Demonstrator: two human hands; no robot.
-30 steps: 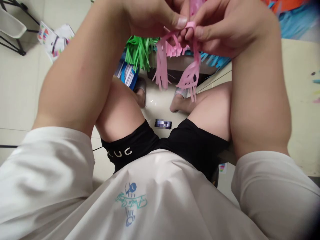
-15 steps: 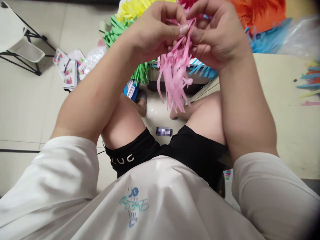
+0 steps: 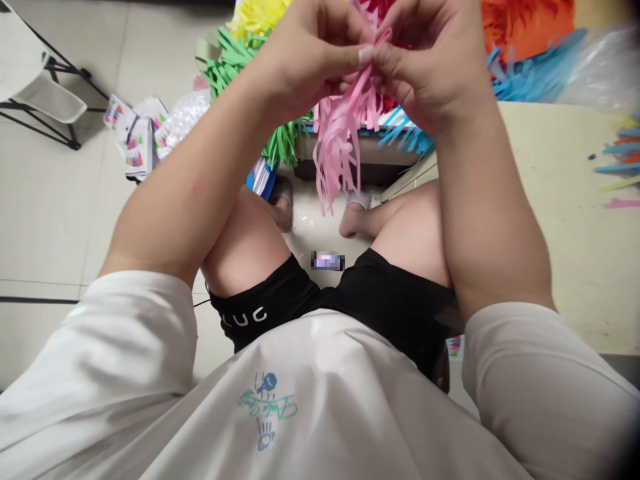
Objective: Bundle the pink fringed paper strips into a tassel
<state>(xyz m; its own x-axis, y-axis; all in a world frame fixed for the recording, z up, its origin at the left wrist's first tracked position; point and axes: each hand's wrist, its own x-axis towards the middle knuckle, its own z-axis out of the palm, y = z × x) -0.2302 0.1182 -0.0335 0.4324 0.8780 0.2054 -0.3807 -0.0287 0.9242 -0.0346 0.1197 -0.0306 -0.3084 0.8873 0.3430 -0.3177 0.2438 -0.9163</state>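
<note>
Nearest the camera, a white shirt (image 3: 310,400) with a small teal print is filling the lower frame, and black shorts (image 3: 350,300) are showing above it, over bare knees.

Above the knees, the pink paper fringe (image 3: 343,137) is hanging in the air between both hands, well clear of the floor. It is thin pink paper slit into many narrow strips; the strips are dangling loose and slightly curled, bunched together at the top where they are being held.

The left hand (image 3: 310,53) is pinching the top of the fringe between thumb and forefinger. The right hand (image 3: 430,60) is pinching the same gathered top from the other side, thumb pressed against fingers, with the two thumbs nearly touching.

To the right, a pale table (image 3: 575,220) is carrying a few loose coloured strips (image 3: 620,173).

Further out, green fringe (image 3: 240,67), yellow fringe (image 3: 255,17), blue fringe (image 3: 530,73) and orange fringe (image 3: 525,23) are lying heaped behind the hands. On the tiled floor (image 3: 60,200) to the left, paper packs (image 3: 137,133) are lying near a folding chair (image 3: 35,87).
</note>
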